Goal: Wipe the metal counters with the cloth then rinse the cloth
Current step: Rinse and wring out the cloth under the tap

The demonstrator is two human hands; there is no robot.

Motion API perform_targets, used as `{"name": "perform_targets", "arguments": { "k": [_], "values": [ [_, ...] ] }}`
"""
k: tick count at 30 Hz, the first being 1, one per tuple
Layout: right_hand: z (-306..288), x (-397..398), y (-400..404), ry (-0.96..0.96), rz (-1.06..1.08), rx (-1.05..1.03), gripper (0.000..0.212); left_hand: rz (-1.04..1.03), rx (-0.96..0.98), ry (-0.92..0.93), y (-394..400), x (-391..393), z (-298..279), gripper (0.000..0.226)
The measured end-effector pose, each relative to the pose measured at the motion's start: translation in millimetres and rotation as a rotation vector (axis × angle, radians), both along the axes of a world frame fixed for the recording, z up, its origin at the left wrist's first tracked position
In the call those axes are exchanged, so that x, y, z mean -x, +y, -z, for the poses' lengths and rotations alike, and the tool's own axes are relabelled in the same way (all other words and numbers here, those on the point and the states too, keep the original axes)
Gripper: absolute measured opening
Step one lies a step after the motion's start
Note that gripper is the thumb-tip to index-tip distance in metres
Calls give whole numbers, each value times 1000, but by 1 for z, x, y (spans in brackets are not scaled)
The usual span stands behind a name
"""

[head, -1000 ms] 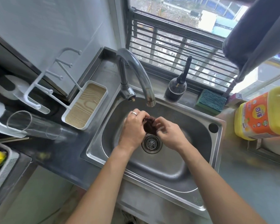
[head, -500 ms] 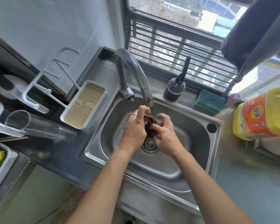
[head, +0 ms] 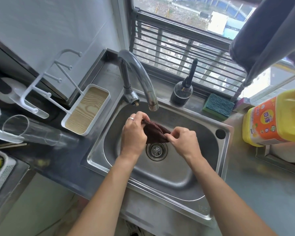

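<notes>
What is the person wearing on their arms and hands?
Nothing covers the arms: both forearms are bare, with no sleeves, gloves or watch showing. The left hand has a plain silver ring on one finger. The right hand wears nothing.

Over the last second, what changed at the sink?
Both hands drew apart, spreading the bunched dark cloth open between them over the drain. The left hand and right hand kept their pinch on it. No water shows at the faucet; sponge and detergent jug unmoved.
</notes>
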State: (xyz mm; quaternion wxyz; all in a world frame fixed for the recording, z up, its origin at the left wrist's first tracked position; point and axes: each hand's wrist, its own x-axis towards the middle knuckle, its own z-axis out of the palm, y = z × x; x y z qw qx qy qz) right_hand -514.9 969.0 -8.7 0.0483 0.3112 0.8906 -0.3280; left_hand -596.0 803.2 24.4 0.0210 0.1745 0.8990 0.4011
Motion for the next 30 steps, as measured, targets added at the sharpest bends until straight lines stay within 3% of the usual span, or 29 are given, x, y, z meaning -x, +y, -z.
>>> {"name": "perform_targets", "arguments": {
  "k": [3, 7, 12, 16, 19, 21, 23, 25, 26, 28, 30],
  "values": [
    [2, 1, 2, 49, 122, 248, 17, -90, -15, 19, -1, 0, 3, 24],
    [-2, -5, 9, 279, 216, 733, 32, -283, -85, -44, -7, 4, 5, 17],
    [-14, 0, 12, 282, 36, 763, 17, -260, -103, -97, -7, 6, 3, 14],
    [-15, -1, 14, 247, 141, 772, 15, -166, -55, -200, -5, 3, -6, 22],
    [-19, -4, 9, 133, 234, 919, 21, -248, -20, -372, -3, 4, -4, 31],
    [-20, -10, 7, 39, 226, 1156, 41, -241, -44, -603, -7, 4, -2, 43],
    [-19, -19, 3, 34, 148, 1235, 64, -107, -127, -833, -16, 1, -2, 70],
    [-15, -25, -1, 27, 57, 1129, 74, 144, 12, -878, -23, -3, -2, 101],
    [-13, -27, -4, -1, 9, 1010, 74, 248, 136, -846, -24, -4, -4, 106],
    [-10, -28, -6, -109, -141, 698, 65, 327, 355, -761, -23, -8, -9, 92],
    [-11, -32, -4, -181, -278, 418, 40, 288, 498, -717, -23, -11, -10, 60]
  ]
}}
